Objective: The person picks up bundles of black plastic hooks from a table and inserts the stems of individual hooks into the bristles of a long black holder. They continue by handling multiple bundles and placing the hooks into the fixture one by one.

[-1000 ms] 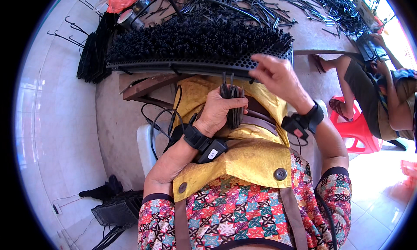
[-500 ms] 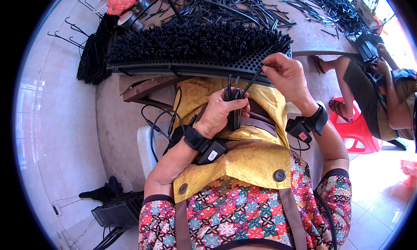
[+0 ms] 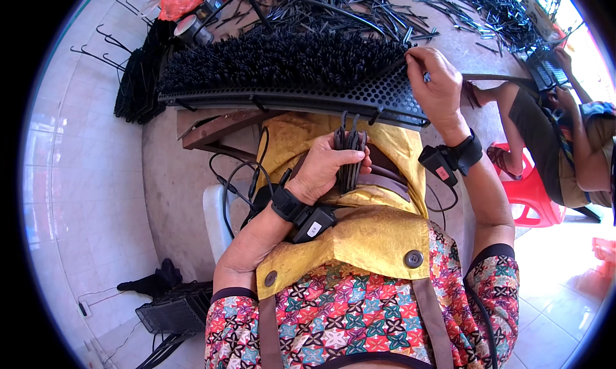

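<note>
A bundle of thin black strips [image 3: 350, 160] stands upright in my left hand [image 3: 326, 165], whose fingers are closed round it above the yellow apron [image 3: 289, 138]. Their tips stick up over the thumb. My right hand [image 3: 437, 90] is at the right end of a black perforated rack [image 3: 385, 90], thumb and forefinger pinched at a thin black strip [image 3: 409, 56] that the fingertips largely cover. Dense rows of upright black strips [image 3: 269, 61] fill most of the rack; bare holes show along its near right part.
The rack rests at the near edge of a table [image 3: 455, 45] strewn with loose black strips [image 3: 321, 13]. A can [image 3: 191, 29] and a red plastic bag [image 3: 183, 2] stand at the far left. To the right, another person [image 3: 584, 138] works beside a red stool [image 3: 529, 202].
My right hand has moved up and away from the bundle, taking a strip from it to the rack's right end. The left hand stays in place with the bundle.
</note>
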